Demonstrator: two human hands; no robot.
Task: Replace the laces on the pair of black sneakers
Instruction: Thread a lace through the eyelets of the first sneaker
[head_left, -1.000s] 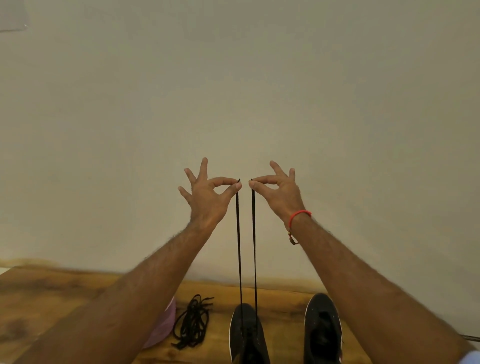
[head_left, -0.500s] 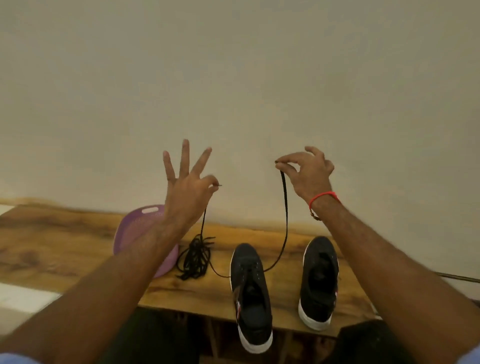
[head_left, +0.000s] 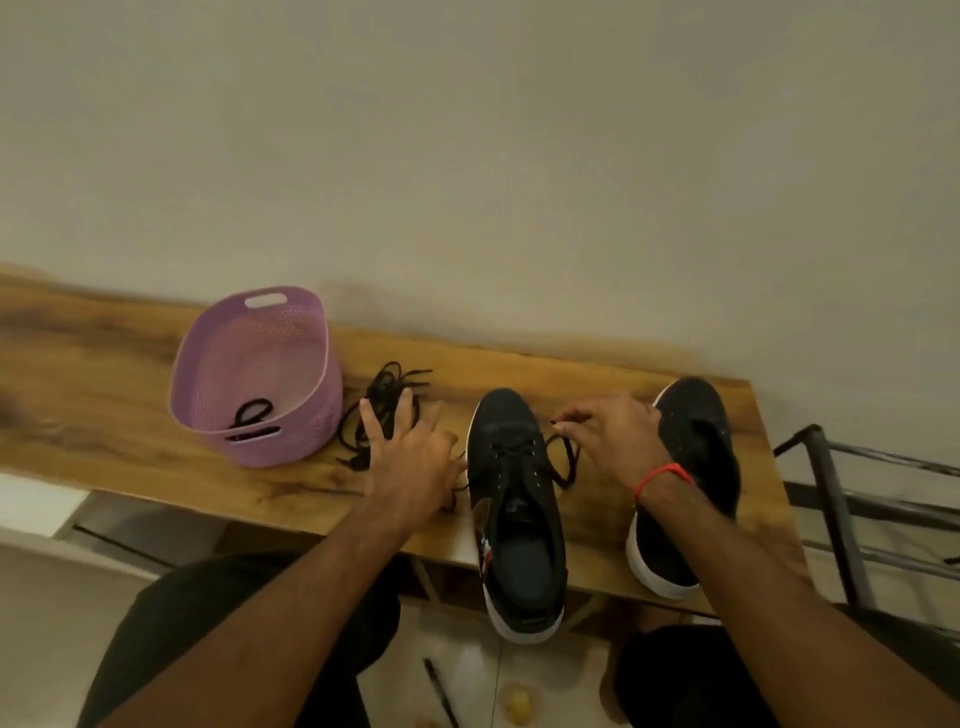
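At nine o'clock on the wood-grain bench (head_left: 104, 415), a lilac perforated plastic basket (head_left: 291, 441) holds one loose black lace (head_left: 252, 413), likely a discard kept out of the way. Just beside it toward three o'clock lies a tangled bundle of black laces (head_left: 384, 395). The left hand (head_left: 410, 457) rests across that bundle, fingers straight and spread, grasping nothing. Further toward three o'clock stands the left-hand black canvas sneaker with a white sole (head_left: 519, 509), toe at twelve o'clock, a thin black lace (head_left: 563, 462) threaded through its front eyelets only. The right hand (head_left: 613, 436) hovers beside the toe, fingers curled, thumb and forefinger pinching that lace's end, probably ready for the next eyelet. At the far three o'clock end, the second black sneaker (head_left: 696, 441) waits unlaced.
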